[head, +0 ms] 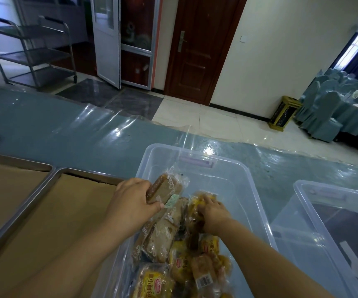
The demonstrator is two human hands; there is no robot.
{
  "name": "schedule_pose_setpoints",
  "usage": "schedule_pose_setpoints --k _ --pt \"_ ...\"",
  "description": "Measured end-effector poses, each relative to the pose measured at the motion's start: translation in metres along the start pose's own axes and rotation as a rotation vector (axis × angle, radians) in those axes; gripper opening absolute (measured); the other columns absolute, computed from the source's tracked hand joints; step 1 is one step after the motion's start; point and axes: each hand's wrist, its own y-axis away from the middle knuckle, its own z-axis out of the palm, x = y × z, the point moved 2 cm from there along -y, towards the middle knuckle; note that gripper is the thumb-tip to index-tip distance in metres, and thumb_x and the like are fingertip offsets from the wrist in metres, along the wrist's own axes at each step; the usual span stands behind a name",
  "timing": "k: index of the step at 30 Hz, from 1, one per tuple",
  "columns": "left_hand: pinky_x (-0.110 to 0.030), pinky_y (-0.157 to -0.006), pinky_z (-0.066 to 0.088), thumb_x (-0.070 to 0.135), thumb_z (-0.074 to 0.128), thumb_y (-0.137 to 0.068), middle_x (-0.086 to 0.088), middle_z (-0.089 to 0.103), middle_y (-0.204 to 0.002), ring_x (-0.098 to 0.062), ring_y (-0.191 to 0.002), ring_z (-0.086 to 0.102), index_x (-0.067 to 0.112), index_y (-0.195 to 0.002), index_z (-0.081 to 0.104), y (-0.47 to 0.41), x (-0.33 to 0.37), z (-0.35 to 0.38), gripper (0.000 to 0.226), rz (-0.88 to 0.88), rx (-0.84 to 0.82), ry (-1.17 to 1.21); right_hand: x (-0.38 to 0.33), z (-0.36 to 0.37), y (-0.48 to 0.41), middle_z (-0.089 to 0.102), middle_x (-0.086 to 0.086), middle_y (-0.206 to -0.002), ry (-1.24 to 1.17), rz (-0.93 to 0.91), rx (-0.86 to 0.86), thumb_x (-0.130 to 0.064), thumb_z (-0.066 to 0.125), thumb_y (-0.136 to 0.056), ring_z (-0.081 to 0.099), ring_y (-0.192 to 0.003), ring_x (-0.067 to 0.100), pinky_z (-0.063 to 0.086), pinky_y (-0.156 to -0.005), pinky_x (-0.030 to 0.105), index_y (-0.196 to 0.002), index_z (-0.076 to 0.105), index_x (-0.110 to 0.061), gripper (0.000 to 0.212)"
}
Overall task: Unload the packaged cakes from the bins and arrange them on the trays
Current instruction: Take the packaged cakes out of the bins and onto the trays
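Observation:
A clear plastic bin in front of me holds several packaged cakes, some brown in clear wrap, some in yellow wrappers. My left hand grips a brown packaged cake and holds it above the bin's left side. My right hand is down in the bin, fingers closed on a yellow-wrapped cake. To the left lies a metal tray lined with brown paper, with nothing on the visible part. A second tray lies further left.
A second clear bin stands at the right, with a white spoon-like thing inside. The table has a blue cloth under clear plastic sheeting. Beyond it are a metal trolley, a wooden door, a yellow waste bin and covered chairs.

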Motion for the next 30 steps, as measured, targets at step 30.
schedule_pose_setpoints --k 30 --pt "-0.026 -0.061 0.047 0.036 0.069 -0.080 0.021 0.066 -0.082 0.006 -0.075 0.062 0.043 -0.088 0.056 0.060 0.009 -0.071 0.016 -0.207 0.490 0.564 -0.053 -0.113 0.118 0.058 -0.001 -0.087 -0.303 -0.220 1.106 -0.041 0.071 -0.073 0.052 -0.072 0.016 0.041 -0.060 0.026 -0.093 0.061 -0.018 0.032"
